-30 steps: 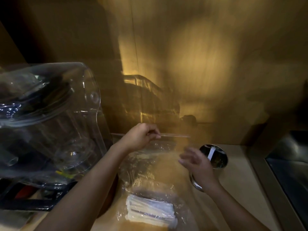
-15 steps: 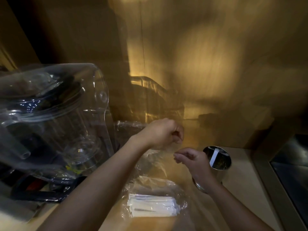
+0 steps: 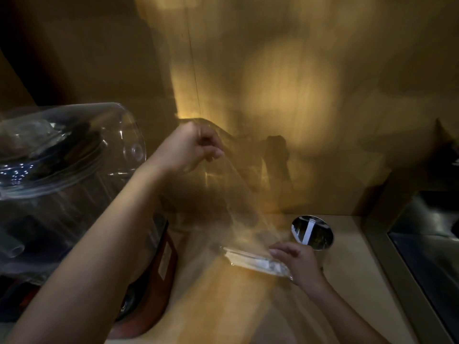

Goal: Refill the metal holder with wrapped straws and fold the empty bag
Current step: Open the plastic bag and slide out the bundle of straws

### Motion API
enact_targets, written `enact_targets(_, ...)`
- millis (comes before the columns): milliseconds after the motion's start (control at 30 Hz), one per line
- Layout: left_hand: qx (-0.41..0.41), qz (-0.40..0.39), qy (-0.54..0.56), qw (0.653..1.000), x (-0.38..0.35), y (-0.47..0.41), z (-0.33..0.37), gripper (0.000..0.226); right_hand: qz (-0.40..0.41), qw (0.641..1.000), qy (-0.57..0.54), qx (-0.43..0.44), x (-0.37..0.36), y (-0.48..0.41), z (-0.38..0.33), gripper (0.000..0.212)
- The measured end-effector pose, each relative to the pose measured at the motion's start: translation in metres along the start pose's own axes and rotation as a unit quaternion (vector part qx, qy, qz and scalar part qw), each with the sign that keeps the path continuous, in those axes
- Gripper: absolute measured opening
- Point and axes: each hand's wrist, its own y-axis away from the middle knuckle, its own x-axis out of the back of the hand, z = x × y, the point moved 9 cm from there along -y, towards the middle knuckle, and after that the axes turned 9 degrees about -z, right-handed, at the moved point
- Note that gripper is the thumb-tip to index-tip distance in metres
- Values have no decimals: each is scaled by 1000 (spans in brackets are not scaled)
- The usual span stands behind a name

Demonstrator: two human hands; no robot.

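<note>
Here the clear plastic bag (image 3: 238,194) hangs as a thin, glossy, crinkled film, stretched on a slant from the raised left hand (image 3: 188,148) down to the right hand (image 3: 296,263) near the table (image 3: 347,281). The film is blurred and nearly see-through, so its edges are hard to trace. At its lower end lies a flat bundle of wrapped straws (image 3: 255,260), white paper sleeves packed side by side inside the bag, low over the pale, smooth table.

The left hand's fingers (image 3: 211,151) are curled tight into a fist, pinching the top of the bag well above the table. The right hand's fingers (image 3: 283,249) are bent loosely and rest on the bag at the right end of the straw bundle; whether they actually pinch it I cannot tell.

Just beside the right hand, on its far side, stands the metal holder (image 3: 312,232), a round, polished, mirror-like cup with one white wrapped straw (image 3: 308,232) leaning inside it.

On the left stands a large clear plastic cover (image 3: 74,170), rounded and shiny, over dark equipment, with a reddish base (image 3: 161,281) beneath it. A warm, wood-grained wall (image 3: 285,95) rises behind, and a dark metal basin (image 3: 427,234) sits at the far right.
</note>
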Motion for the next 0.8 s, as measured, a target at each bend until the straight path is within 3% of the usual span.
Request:
enact_targets(100, 29, 4, -31, 999, 2, 1, -12, 5, 29, 999, 12, 22, 14, -4, -10, 35)
enact_targets(167, 40, 37, -123, 991, 4, 2, -14, 22, 33, 998, 37, 35, 21, -5, -17, 41)
enact_targets(233, -1, 67, -221, 973, -5, 6, 1, 39, 27, 997, 57, 36, 24, -7, -23, 43)
enact_targets(367, -158, -35, -290, 943, -79, 10, 41, 51, 23, 996, 83, 37, 30, -11, -31, 37)
enact_targets(433, -173, -96, -321, 926, -112, 6, 44, 55, 13, 995, 93, 35, 29, -11, -36, 33)
enact_targets(500, -155, -143, -365, 907, -132, -1, 36, 51, -3, 993, 107, 40, 27, -10, -42, 27)
enact_targets(567, -130, -162, -378, 902, -136, -8, 29, 32, -14, 991, 121, 50, 27, -7, -47, 22)
enact_targets(633, -100, -175, -353, 914, -132, -13, 21, 20, -17, 990, 129, 56, 29, -4, -50, 21)
enact_targets(800, -85, -160, -301, 936, -110, -18, 16, 14, 16, 991, 126, 46, 45, -1, -40, 28)
